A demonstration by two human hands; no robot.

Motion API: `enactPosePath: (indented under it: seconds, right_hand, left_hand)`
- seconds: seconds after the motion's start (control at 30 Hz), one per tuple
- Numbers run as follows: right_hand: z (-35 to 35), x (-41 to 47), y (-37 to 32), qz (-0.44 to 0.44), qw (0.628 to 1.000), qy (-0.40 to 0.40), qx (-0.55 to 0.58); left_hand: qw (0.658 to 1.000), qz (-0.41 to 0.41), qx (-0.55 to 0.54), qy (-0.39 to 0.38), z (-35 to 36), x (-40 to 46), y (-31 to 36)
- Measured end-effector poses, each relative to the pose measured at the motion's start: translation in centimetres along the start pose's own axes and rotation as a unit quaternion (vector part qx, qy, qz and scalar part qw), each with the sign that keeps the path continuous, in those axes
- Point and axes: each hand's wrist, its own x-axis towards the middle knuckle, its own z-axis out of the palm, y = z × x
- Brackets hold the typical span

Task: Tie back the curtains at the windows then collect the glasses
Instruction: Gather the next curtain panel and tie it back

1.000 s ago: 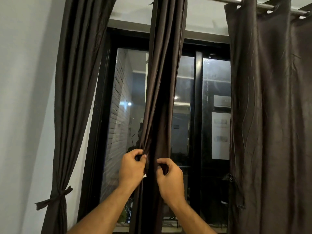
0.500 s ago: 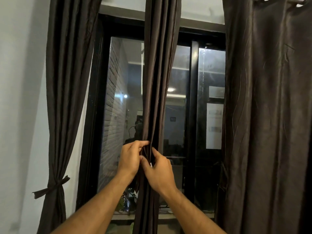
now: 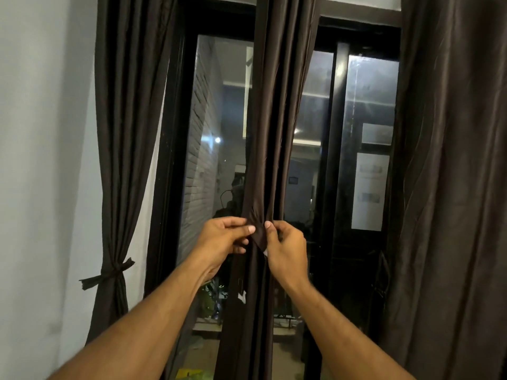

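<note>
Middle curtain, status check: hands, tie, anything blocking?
Both hands, left and right, grip the tie strip on the gathered middle curtain. Knot not yet finished. Left curtain tied. Nothing blocking.

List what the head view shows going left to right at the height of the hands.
White wall → left curtain, already tied back → window pane → left hand → middle curtain, pinched by both hands → right hand → dark window frame post → right curtain, hanging loose.

both forearms are bare up to the frame's lower edge, with no sleeve, watch, ring or glove showing on the left hand [image 3: 222, 237] or right hand [image 3: 288, 249].
</note>
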Motion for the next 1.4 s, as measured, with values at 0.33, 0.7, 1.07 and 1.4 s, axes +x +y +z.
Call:
enactPosePath:
  seconds: [0.33,0.7,1.07,1.4]
  right_hand:
    - [0.1,0.9,-2.3,0.026,0.998,-0.039,-0.038]
    - [-1.2,0.3,-2.2,0.039,0.999,-0.021,0.021]
    - [-1.7,1.5,-3.6,0.082,0.971,-0.106,0.199]
    - [-0.5,2.1,-3.2,0.15,0.941,-0.107,0.283]
  left_hand:
    - [0.98,0.059,0.183,-0.048,0.6,-0.6,0.4]
    - [0.985,0.027,0.16,0.067,0.5,-0.1,0.1]
    - [0.95,0.097,0.251,0.16,2.1,-0.8,2.4]
    - [0.946,0.218,0.22,0.092,1.8,-0.8,3.4]
